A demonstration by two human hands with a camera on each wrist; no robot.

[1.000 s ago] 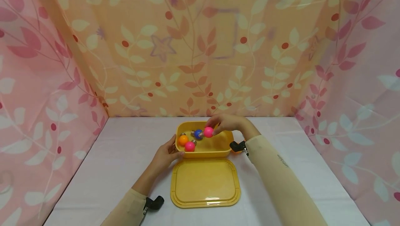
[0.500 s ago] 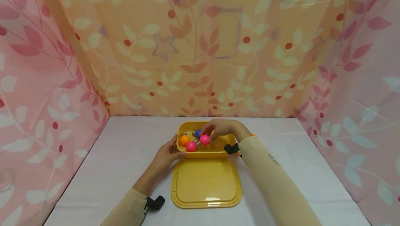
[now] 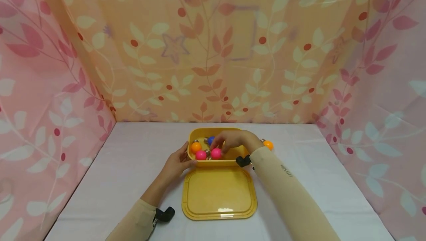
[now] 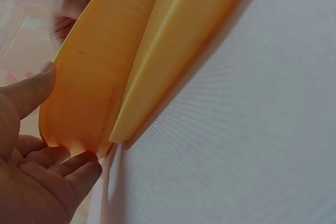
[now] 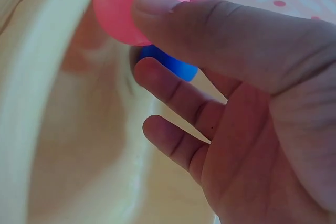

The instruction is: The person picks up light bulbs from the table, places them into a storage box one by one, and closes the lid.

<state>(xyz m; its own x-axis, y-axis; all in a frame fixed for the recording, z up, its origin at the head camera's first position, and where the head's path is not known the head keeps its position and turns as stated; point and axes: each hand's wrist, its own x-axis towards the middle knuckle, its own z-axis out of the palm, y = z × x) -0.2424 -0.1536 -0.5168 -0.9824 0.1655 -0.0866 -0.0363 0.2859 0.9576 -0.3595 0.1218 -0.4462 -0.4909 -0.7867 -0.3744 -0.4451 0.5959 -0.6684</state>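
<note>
My right hand pinches a smooth round pink bulb inside the yellow plastic box; my relaxed left hand steadies its rounded wall.

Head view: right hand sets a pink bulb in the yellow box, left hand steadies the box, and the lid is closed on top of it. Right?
Not quite. The lid is not on the yellow box; it lies flat on the table in front of it, as the head view shows. The rest holds: the right hand holds a pink bulb inside the box, and the left hand steadies the box.
</note>
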